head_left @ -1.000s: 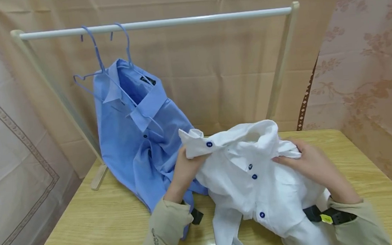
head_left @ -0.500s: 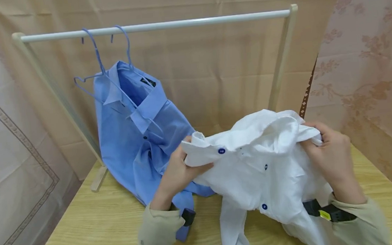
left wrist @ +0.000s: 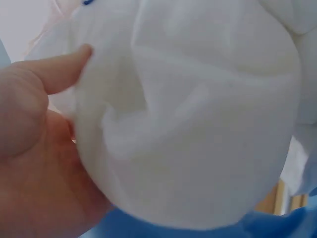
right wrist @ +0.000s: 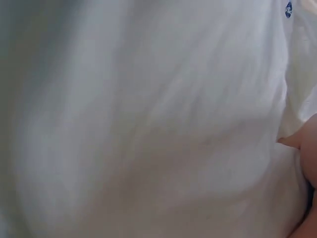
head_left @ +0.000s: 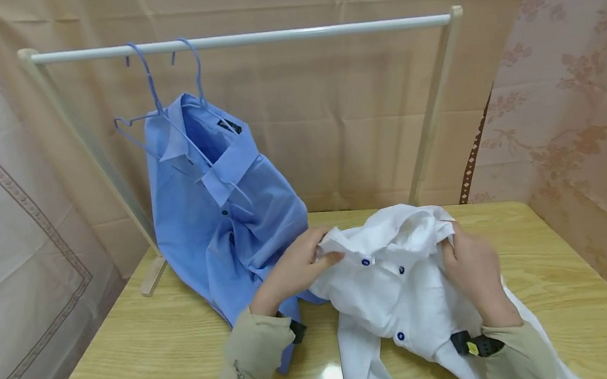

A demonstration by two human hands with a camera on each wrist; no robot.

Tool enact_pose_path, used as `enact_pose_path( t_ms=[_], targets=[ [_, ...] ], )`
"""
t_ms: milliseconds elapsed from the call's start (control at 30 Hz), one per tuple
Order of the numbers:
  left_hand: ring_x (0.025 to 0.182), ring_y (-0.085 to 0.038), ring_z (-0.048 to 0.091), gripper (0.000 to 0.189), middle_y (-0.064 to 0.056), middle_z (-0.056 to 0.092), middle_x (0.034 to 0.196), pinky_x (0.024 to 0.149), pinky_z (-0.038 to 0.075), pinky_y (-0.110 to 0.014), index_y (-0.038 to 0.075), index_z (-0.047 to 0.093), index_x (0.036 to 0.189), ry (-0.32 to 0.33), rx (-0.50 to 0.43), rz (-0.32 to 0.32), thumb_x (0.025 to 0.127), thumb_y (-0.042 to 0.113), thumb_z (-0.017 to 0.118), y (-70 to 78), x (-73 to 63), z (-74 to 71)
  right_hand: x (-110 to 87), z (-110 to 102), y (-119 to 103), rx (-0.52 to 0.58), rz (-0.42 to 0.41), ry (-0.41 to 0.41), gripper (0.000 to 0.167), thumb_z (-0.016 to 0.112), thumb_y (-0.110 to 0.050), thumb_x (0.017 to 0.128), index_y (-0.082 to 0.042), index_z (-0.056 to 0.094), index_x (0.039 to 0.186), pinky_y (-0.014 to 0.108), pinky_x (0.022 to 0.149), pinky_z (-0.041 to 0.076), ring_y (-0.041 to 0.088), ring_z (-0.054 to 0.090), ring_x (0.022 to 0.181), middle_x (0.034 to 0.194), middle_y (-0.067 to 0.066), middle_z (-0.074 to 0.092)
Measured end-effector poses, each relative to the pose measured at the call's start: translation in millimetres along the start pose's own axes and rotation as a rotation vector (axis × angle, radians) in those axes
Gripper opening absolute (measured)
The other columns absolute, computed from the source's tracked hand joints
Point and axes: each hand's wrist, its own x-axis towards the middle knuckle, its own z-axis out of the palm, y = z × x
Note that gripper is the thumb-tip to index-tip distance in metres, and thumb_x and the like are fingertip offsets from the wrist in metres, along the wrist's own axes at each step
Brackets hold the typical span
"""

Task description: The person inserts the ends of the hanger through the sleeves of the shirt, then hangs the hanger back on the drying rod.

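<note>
A white shirt [head_left: 378,297] with dark blue buttons hangs crumpled between my hands, its collar end up and its lower part on the table. My left hand [head_left: 300,265] grips the collar's left corner, thumb in front of the cloth. At the other side, my right hand [head_left: 472,265] pinches the shirt near the collar. In the left wrist view a broad fold of white cloth [left wrist: 198,139] bulges beside the thumb. White cloth [right wrist: 163,129] fills most of the right wrist view, where only the thumb and part of the hand show at the right edge.
Behind stands a rack with a white rail [head_left: 295,35]. Two blue hangers [head_left: 150,82] hang at its left, and a blue shirt [head_left: 182,224] drapes from them down onto the wooden table [head_left: 149,347]. Its sleeve lies close to my left wrist.
The white shirt first rose and shifted right, then came down lower onto the table. My hands have drawn closer together, the left moving right and the right moving back left. The blue shirt stays hanging.
</note>
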Motion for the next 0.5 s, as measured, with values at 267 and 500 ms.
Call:
enact_pose_path(
  t_ms=[267, 500],
  targets=[
    [0.101, -0.018, 0.049, 0.032, -0.005, 0.052, 0.109, 0.087, 0.042, -0.034, 0.006, 0.052, 0.110, 0.033, 0.139, -0.020, 0.079, -0.001, 0.052, -10.4, 4.9, 9.7, -6.7, 15, 6, -0.005, 0.092, -0.543, 0.045, 0.030, -0.030, 0.099, 0.006, 0.049, 0.120, 0.057, 0.069, 0.044, 0.052, 0.054, 0.092, 0.105, 0.035, 0.056],
    [0.096, -0.018, 0.055, 0.029, -0.005, 0.057, 0.104, 0.081, 0.046, -0.032, 0.007, 0.053, 0.107, 0.092, 0.121, 0.025, 0.081, -0.006, 0.049, -12.2, 7.1, 11.3, -9.7, 21, 11, 0.007, 0.087, -0.642, 0.047, 0.039, -0.031, 0.096, 0.007, 0.049, 0.123, 0.055, 0.071, 0.045, 0.048, 0.055, 0.093, 0.108, 0.033, 0.056]
  ],
)
